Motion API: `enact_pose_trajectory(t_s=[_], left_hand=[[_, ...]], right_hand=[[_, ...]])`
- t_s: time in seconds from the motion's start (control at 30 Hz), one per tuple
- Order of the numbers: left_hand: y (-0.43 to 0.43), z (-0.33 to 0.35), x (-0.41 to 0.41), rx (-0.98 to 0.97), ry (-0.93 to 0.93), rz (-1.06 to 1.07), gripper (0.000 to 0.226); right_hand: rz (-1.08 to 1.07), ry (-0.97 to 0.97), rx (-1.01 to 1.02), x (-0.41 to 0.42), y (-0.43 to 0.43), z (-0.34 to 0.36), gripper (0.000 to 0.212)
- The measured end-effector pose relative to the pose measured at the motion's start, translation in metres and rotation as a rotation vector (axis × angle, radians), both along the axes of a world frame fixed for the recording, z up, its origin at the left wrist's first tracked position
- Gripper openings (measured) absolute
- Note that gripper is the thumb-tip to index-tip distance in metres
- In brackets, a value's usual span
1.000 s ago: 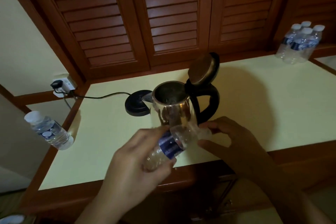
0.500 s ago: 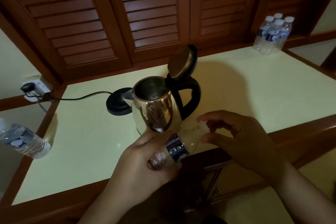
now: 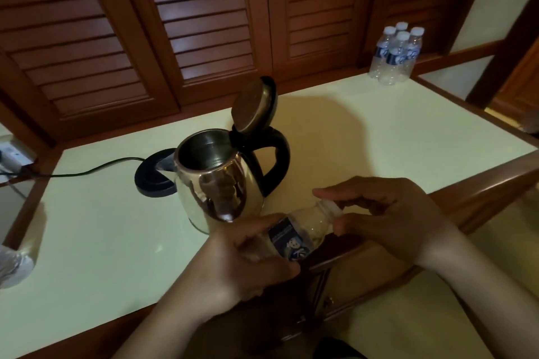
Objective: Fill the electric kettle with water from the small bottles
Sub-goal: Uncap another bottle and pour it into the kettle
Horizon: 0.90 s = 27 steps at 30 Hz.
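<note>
Likely a hotel room: louvred wooden doors (image 3: pixel 204 23), counter (image 3: pixel 379 125) with kettle (image 3: pixel 218 183), complimentary-looking bottled water (image 3: pixel 393 52).

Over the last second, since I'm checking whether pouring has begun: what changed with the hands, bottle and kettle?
Little: the left hand still grips the small clear blue-labelled water bottle, and the right hand still works its white cap; mainly the camera view shifted. No pouring yet. The shiny steel electric kettle stays off its black base, lid open; the four spare bottles are untouched.
</note>
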<state>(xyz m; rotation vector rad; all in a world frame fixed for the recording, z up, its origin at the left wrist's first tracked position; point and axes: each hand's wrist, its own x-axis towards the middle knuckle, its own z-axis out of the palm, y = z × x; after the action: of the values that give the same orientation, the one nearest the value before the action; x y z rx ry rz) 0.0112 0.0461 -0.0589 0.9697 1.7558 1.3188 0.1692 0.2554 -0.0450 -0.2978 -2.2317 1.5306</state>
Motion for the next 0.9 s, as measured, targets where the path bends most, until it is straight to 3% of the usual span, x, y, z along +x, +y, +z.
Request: enact_pose_trajectory(t_s=[0.13, 0.3, 0.47, 0.57, 0.63, 0.77, 0.9], left_hand=[[0.014, -0.010, 0.000, 0.016, -0.369, -0.004, 0.039], [0.036, -0.016, -0.007, -0.011, -0.788, -0.214, 0.060], [0.054, -0.025, -0.011, -0.056, -0.979, -0.442, 0.055], [0.068, -0.023, -0.006, -0.017, -0.878, -0.426, 0.059], [0.077, -0.019, -0.001, -0.005, -0.697, -0.338, 0.058], [0.090, -0.002, 0.011, -0.036, -0.163, -0.170, 0.027], [0.112, 0.000, 0.027, 0.042, 0.151, -0.080, 0.035]], right_hand=[[0.011, 0.017, 0.004, 0.007, 0.004, 0.008, 0.042], [-0.031, -0.031, 0.016, 0.012, 0.016, 0.013, 0.040], [-0.015, -0.023, 0.362, 0.015, 0.028, 0.014, 0.025], [-0.086, 0.048, 0.498, 0.009, 0.031, 0.008, 0.051], [-0.142, 0.022, 0.492, 0.006, 0.033, 0.007, 0.064], [-0.308, -0.153, 0.306, 0.005, 0.044, 0.004, 0.068], [-0.452, -0.305, 0.117, 0.005, 0.058, 0.002, 0.070]])
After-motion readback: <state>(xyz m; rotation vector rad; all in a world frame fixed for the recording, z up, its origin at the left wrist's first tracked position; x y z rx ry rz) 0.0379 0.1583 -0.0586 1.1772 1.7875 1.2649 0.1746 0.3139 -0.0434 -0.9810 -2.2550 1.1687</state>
